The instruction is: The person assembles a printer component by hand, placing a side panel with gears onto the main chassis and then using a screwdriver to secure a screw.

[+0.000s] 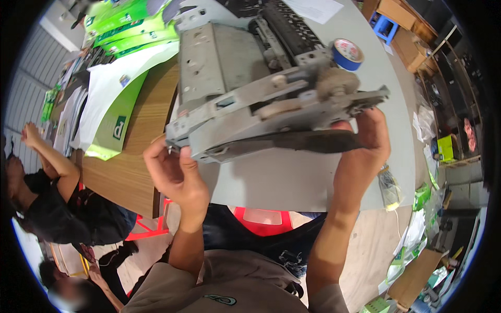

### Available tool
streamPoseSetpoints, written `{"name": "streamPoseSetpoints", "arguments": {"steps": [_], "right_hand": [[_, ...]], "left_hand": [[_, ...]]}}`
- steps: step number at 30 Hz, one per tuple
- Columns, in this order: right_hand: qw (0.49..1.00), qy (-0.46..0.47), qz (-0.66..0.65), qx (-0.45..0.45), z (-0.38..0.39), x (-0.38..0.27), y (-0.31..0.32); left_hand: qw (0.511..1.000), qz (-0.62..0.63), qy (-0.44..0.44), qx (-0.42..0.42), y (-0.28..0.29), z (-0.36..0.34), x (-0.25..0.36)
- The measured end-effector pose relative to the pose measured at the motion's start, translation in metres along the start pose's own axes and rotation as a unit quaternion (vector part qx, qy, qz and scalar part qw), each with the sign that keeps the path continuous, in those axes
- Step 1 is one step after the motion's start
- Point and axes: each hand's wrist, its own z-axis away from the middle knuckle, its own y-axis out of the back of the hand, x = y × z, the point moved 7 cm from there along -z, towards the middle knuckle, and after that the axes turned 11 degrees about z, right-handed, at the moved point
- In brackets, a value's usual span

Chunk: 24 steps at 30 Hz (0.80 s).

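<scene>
A grey metal printer chassis (pixel 245 117), with flat plates, a long dark roller and dirty gear parts at its right end, is in front of me over the table. My left hand (pixel 177 169) grips its near left corner between thumb and fingers. At the near right end, my right hand (pixel 368 138) is closed around the chassis beside the gears. Along the near side runs a long dark strip (pixel 308 141), reaching to my right palm. The fingertips of my right hand are partly hidden behind the metal.
The chassis is over a light grey table (pixel 292 182). Blue tape (pixel 348 54) stands at its far right; a brush-like tool (pixel 389 188) lies by the right edge. A wooden table (pixel 125 175) with green paper packs adjoins on the left. Two people sit there. A red stool (pixel 263 221) is below.
</scene>
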Motion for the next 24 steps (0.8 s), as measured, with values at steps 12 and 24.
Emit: {"name": "streamPoseSetpoints", "arguments": {"steps": [12, 24], "right_hand": [[0.986, 0.017, 0.146, 0.076, -0.002, 0.007, 0.011], [0.989, -0.003, 0.143, -0.033, -0.016, 0.019, 0.007]], "left_hand": [[0.997, 0.061, -0.039, -0.009, 0.002, -0.005, -0.002], [0.998, 0.039, -0.038, -0.028, -0.004, -0.008, -0.003]]}}
